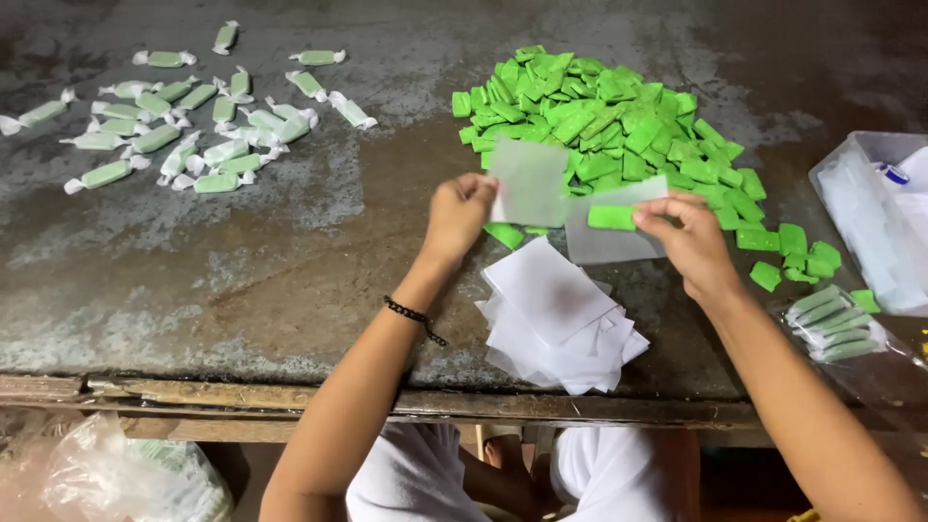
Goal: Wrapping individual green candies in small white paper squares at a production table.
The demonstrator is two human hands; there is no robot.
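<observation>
A green candy block (611,217) lies on a translucent wrapper sheet (609,242), pinched by the right hand (691,242). The left hand (459,213) grips a second sheet (528,184). Near them lies a stack of white sheets (556,319). Far left, a small cluster of wrapped candies (184,121); far right, a large unwrapped pile (609,121), so most wrapping seems left.

Bright green rectangular candy pieces (609,126) lie heaped on the mottled grey metal worktop (290,251); the stacked paper sheets (556,319) are white, and the twisted translucent wrappers (174,126) show pale green.
</observation>
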